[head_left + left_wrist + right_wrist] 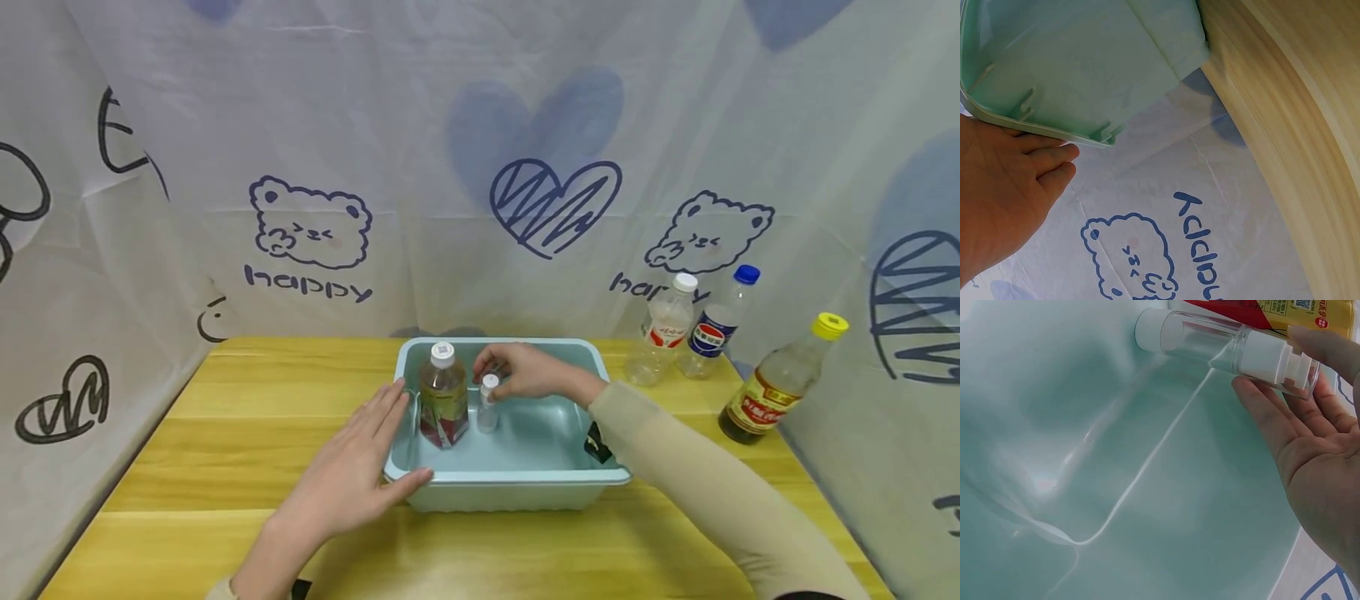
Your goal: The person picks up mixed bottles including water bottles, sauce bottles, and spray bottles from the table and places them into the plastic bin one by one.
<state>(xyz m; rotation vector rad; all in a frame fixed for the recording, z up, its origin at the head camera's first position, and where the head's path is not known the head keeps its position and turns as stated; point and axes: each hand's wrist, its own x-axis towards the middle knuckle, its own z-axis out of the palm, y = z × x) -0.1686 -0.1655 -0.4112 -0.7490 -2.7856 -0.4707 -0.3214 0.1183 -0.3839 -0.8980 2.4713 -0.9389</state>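
A small clear pump bottle [1210,344] with a white base and white top stands upright inside the light teal plastic bin [517,477]. My right hand [528,371] reaches over the bin and pinches this bottle near its top, with the thumb on one side and the fingers on the other. Just left of it in the bin is a larger drink bottle [444,400] with a white cap and dark red contents. My left hand [352,467] lies with straight fingers along the bin's left rim, its thumb at the front left corner.
On the wooden table [247,433], right of the bin, stand a clear bottle with a white cap [663,329], a blue-capped bottle [716,329] and a yellow-capped bottle [780,383] with dark liquid. A printed curtain [420,167] hangs behind the table.
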